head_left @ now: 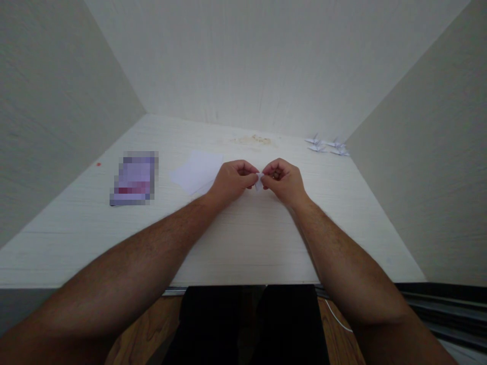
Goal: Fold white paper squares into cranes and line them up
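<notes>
while the left hand [236,178] and right hand [284,181] both pinch a small, pointed folded white paper [259,181] above the pale, streaky-grained bench [247,243], spiky paper figures [318,149] sit near its back right corner.

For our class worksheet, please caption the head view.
Left hand and right hand pinch a small folded paper; paper cranes sit at back right.

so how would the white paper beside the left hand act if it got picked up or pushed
The white paper looks thin, so it would probably flop if lifted by one corner. Lying flat on the table, it seems unlikely to roll or tip; a sideways push might just slide it.
</notes>
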Tool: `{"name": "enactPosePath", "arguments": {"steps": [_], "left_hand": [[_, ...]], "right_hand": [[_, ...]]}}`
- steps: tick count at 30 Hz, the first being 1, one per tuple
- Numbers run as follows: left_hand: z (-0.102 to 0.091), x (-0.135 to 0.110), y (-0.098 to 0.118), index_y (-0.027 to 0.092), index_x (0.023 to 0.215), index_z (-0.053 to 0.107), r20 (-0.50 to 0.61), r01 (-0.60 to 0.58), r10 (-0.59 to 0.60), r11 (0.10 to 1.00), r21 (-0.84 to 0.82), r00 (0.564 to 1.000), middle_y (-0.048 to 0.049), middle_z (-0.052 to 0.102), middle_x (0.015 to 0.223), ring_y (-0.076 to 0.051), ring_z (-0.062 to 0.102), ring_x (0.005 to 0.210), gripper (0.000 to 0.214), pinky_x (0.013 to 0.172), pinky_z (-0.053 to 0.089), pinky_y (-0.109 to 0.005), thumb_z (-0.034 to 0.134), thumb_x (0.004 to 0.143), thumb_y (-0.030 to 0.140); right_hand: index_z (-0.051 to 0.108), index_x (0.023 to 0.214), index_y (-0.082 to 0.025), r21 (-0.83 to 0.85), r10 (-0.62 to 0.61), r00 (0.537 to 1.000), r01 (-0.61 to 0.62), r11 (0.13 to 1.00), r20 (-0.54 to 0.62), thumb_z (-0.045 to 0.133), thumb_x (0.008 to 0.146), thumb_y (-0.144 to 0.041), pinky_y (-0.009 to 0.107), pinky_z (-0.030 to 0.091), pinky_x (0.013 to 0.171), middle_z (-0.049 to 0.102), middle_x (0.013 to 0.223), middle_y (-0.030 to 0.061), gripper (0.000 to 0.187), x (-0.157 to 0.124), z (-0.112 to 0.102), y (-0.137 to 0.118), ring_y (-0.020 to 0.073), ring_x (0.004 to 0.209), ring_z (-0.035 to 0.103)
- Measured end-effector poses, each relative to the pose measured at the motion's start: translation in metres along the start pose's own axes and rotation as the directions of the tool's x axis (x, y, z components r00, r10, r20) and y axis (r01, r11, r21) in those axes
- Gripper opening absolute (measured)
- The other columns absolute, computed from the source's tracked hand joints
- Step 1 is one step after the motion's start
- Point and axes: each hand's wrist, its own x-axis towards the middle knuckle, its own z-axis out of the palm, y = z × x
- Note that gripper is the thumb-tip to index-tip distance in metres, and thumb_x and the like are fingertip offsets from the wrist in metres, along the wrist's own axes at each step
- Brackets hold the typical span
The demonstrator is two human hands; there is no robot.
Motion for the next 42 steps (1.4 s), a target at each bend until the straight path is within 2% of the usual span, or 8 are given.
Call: {"name": "enactPosePath", "arguments": {"steps": [4,9,16,22,28,31,36,42], "left_hand": [[0.0,-0.001,0.001,0.015,0.072,0.067,0.01,-0.011,0.011,1.0,-0.003,1.0,-0.0007,0.066,0.059,-0.009,0.057,0.051,0.009,0.051,0.043,-0.021,0.074,0.067,0.018],[0.0,0.0,-0.005,0.014,0.074,0.066,0.042,-0.053,0.053,0.999,0.002,0.998,-0.0036,0.07,0.068,-0.011,0.061,0.059,0.021,0.056,0.045,-0.022,0.08,0.064,0.027],[-0.001,0.002,-0.008,0.015,0.069,0.065,0.024,-0.07,0.068,0.992,0.108,0.997,-0.0012,0.066,0.064,-0.009,0.055,0.056,0.022,0.054,0.041,-0.022,0.078,0.066,0.031],[-0.002,0.003,-0.01,0.015,0.07,0.066,0.029,-0.119,0.116,0.978,0.172,0.993,-0.0006,0.064,0.064,-0.009,0.052,0.057,0.022,0.053,0.038,-0.022,0.076,0.067,0.034],[-0.001,0.003,-0.01,0.015,0.07,0.065,0.035,-0.106,0.101,0.976,0.188,0.994,-0.001,0.064,0.065,-0.01,0.052,0.058,0.022,0.054,0.039,-0.022,0.075,0.069,0.034],[-0.002,0.003,-0.011,0.015,0.07,0.064,0.058,-0.094,0.086,0.984,0.153,0.995,-0.0009,0.065,0.064,-0.009,0.053,0.057,0.021,0.053,0.039,-0.022,0.075,0.068,0.033],[-0.002,0.003,-0.012,0.016,0.073,0.063,0.088,-0.056,0.048,0.994,0.09,0.995,-0.0012,0.067,0.067,-0.01,0.057,0.057,0.019,0.053,0.041,-0.022,0.075,0.066,0.028],[-0.002,0.002,-0.012,0.016,0.07,0.061,0.082,-0.058,0.046,0.987,0.152,0.996,-0.0015,0.067,0.067,-0.011,0.057,0.059,0.021,0.053,0.04,-0.022,0.075,0.065,0.03]], "right_hand": [[0.055,0.08,-0.021,0.049,-0.012,0.999,0.014,0.999,-0.031,0.073,0.068,-0.022,0.023,0.047,0.049,0.063,0.065,-0.0044,0.022,0.0,0.002,-0.002,0.0094,0.052,0.058],[0.054,0.081,-0.022,0.025,-0.011,0.998,0.013,1.0,-0.07,0.073,0.069,-0.024,0.023,0.048,0.051,0.062,0.067,-0.0045,0.023,0.0,0.003,-0.004,0.0093,0.055,0.059],[0.062,0.083,-0.019,0.067,-0.015,0.997,0.02,0.998,-0.081,0.074,0.066,-0.022,0.024,0.051,0.051,0.066,0.071,-0.0026,0.021,0.001,0.004,-0.002,0.0094,0.055,0.061],[0.067,0.078,-0.018,-0.019,0.054,0.997,-0.055,0.998,-0.051,0.073,0.069,-0.026,0.023,0.047,0.048,0.065,0.06,-0.0021,0.014,-0.002,0.004,-0.008,0.01,0.051,0.059],[0.068,0.073,-0.017,-0.05,0.077,0.996,-0.08,0.996,-0.052,0.074,0.071,-0.03,0.022,0.041,0.045,0.063,0.055,-0.0021,0.014,-0.002,0.003,-0.011,0.0086,0.048,0.055],[0.068,0.072,-0.017,-0.02,0.096,0.994,-0.097,0.995,-0.051,0.074,0.071,-0.028,0.021,0.04,0.044,0.063,0.053,-0.002,0.013,-0.001,0.003,-0.011,0.0086,0.046,0.055],[0.068,0.072,-0.017,0.098,0.162,0.986,-0.158,0.983,-0.029,0.074,0.069,-0.027,0.023,0.046,0.046,0.064,0.052,-0.0015,0.013,0.002,0.002,-0.008,0.0101,0.046,0.058],[0.067,0.072,-0.017,0.139,0.187,0.982,-0.184,0.973,-0.007,0.072,0.068,-0.027,0.025,0.048,0.048,0.065,0.052,-0.0012,0.012,0.002,0.0,-0.006,0.0109,0.046,0.059]]}}
